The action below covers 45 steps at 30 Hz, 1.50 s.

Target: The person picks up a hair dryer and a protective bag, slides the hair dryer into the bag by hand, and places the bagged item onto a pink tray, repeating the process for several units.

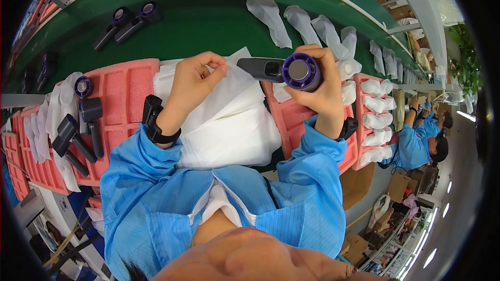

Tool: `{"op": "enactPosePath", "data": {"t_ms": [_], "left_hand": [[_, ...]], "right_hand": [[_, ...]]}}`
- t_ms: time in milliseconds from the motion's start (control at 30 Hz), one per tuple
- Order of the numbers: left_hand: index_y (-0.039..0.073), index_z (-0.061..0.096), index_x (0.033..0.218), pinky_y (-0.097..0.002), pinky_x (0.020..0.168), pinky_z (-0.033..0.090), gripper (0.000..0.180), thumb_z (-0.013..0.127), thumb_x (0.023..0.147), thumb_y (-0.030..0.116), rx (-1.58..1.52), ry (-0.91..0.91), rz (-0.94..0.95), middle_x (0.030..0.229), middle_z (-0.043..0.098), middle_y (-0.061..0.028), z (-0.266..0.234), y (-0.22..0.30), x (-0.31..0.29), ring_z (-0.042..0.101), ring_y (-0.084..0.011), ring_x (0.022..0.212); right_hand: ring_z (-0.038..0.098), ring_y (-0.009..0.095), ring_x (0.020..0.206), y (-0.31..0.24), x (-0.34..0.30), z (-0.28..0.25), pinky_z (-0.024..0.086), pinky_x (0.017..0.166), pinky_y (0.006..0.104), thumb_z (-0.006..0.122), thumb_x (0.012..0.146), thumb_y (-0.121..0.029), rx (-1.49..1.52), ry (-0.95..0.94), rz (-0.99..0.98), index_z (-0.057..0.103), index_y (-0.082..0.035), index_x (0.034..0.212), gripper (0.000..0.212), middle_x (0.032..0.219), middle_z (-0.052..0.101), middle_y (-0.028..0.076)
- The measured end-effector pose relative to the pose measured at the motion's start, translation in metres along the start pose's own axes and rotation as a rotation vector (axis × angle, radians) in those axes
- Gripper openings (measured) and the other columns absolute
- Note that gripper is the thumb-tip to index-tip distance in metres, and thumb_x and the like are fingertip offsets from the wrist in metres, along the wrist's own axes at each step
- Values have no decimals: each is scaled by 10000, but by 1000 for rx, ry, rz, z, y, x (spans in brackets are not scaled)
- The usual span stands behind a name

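Observation:
Around the round purple-ringed head of a dark grey hair dryer [261,68], my right hand [325,80] is closed, and the handle points left. My left hand [197,80] pinches the edge of a thin white translucent bag [240,75]. That bag lifts off a thick stack of white bags [224,138] in front of my body. The handle's end is right at the raised bag, and whether it has entered the bag I cannot tell.
Pink foam trays [125,109] flank the stack, with bare hair dryers [91,130] at left and wrapped ones [377,120] at right. On the green belt [208,26] lie two bare dryers [136,26] and several wrapped ones [268,15]. Another person [416,145] works at far right.

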<state>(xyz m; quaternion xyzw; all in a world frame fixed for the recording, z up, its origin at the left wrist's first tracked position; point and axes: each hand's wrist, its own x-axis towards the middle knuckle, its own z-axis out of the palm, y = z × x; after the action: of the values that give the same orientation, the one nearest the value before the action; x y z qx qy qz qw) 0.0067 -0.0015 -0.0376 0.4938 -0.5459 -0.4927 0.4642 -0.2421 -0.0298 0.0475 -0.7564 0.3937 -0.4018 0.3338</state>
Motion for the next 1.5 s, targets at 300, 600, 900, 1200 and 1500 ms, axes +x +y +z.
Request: {"op": "enactPosePath", "data": {"t_ms": [300,600,900,1200,1500], "left_hand": [[15,581,989,-234,732,445,111,575,902,84,-759,179,69,925,640,-35,-3,40,-9,572,-96,811],[10,642,1000,-273,710,457,191,605,819,-38,-25,266,460,904,635,-77,2,43,-23,574,-159,835],[92,622,1130,-334,693,494,546,741,606,-3,431,392,549,1114,553,-126,8,39,-14,580,-258,900],[105,615,1082,-329,878,436,437,766,672,83,-95,0,570,1222,489,-108,-36,34,-2,536,-223,1047],[94,647,961,-332,928,380,348,811,665,175,82,435,494,1242,471,-93,-22,30,-4,463,-230,1156]], "right_hand": [[575,268,923,1,22,53,487,778,328,785,565,-4,-113,-99,-355,506,-11,1111,613,1033,552,143],[547,321,881,5,40,104,494,700,334,808,507,-20,-360,-48,-473,423,-25,1355,931,1094,496,160],[557,284,945,18,41,107,476,801,360,809,604,-68,-247,219,-325,405,-14,1308,813,1113,496,154],[588,243,957,12,28,101,479,812,353,755,675,-93,191,-156,-273,468,-3,1206,611,1020,571,136],[611,379,763,35,28,115,494,641,398,727,663,-57,-404,9,-224,510,37,1038,443,860,598,187]]}}
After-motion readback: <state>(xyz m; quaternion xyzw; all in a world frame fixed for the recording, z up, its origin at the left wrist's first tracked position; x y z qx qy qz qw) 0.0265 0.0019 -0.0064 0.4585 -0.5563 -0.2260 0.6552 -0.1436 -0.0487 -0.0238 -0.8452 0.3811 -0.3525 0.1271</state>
